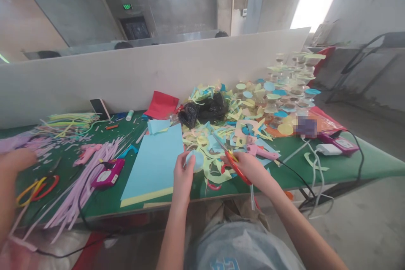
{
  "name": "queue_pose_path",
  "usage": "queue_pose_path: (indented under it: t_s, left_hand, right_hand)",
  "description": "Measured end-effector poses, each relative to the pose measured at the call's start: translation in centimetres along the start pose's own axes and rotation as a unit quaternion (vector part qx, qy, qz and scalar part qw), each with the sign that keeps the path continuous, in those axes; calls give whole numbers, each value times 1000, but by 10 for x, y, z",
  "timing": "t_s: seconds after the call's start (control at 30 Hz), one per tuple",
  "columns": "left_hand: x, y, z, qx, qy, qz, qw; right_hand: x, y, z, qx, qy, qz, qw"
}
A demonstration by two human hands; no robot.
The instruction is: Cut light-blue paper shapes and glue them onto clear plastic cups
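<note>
My left hand (182, 174) pinches a light blue paper circle (198, 160) over the front of the table. To its right, my right hand (251, 168) is closed round the handles of red-handled scissors (236, 164), whose blades point up and left over paper scraps. Light blue paper sheets (155, 160) lie left of my left hand, with a yellow sheet (148, 196) showing at their lower edge. Beneath and beyond both hands spreads a heap of cut paper scraps (202, 139). A pink glue gun (261, 151) rests just beyond my right hand.
Clear cups topped with paper circles (289, 97) stand at the back right. A black plastic bag (210, 109) sits among scraps. Lilac strips (98, 168), a magenta box (109, 173) and another scissors (38, 190) lie left, near another person's hand (19, 162). Cables (316, 173) hang at right.
</note>
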State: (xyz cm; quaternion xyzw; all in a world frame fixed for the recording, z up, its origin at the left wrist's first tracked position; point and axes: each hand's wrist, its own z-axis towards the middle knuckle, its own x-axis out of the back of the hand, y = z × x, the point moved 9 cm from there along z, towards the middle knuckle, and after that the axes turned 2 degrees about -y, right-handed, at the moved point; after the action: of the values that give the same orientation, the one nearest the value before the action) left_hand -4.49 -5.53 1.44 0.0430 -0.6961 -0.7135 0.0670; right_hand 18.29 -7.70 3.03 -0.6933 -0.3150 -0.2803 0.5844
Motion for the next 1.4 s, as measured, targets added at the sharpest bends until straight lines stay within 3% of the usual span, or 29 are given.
queue_pose_path:
  t_s: [0.17,0.37,0.5,0.63,0.7,0.8,1.0,1.2,1.4]
  left_hand:
    - [-12,14,-6,-68,-19,22,997]
    - [-22,34,-17,-215,-20,150,965]
    - [-23,45,-24,-296,-18,188,936]
    - [-29,48,-30,-328,-42,178,927]
    - [-34,47,-34,-327,-71,154,930]
    - [-43,40,-37,-276,-115,98,949]
    - [-49,38,-35,-184,-151,35,971]
    - [-45,39,-32,-135,-163,86,974]
    - [-46,36,-31,-111,-162,94,976]
  right_hand:
    - [9,0,21,-18,77,-167,983]
    - [7,-20,38,67,141,-229,961]
    - [2,-35,24,179,173,-190,950]
    - [-2,-38,0,260,168,-45,950]
    - [-1,-36,-9,261,159,39,951]
    - [0,-33,-17,243,138,157,947]
    - [-5,-30,-20,189,122,299,927]
    - [-18,-25,-15,169,97,389,900]
    - [-24,-19,-11,140,83,413,896]
